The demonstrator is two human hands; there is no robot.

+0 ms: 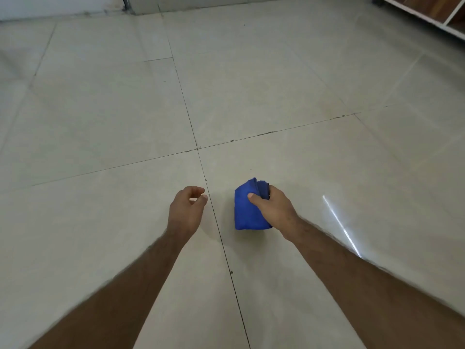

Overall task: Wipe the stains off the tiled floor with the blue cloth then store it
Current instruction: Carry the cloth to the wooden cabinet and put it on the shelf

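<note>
A folded blue cloth hangs in my right hand, which grips it from the right with the thumb across its front, above the pale tiled floor. My left hand floats beside it to the left, fingers loosely curled and holding nothing. Small dark specks mark the grout lines, one just below the hands and some farther ahead. Whether the cloth touches the floor I cannot tell.
A white shelf unit with wooden panels stands at the far right corner. A wall base and a metal pipe run along the far edge. A bright light streak reflects on the tile at the right.
</note>
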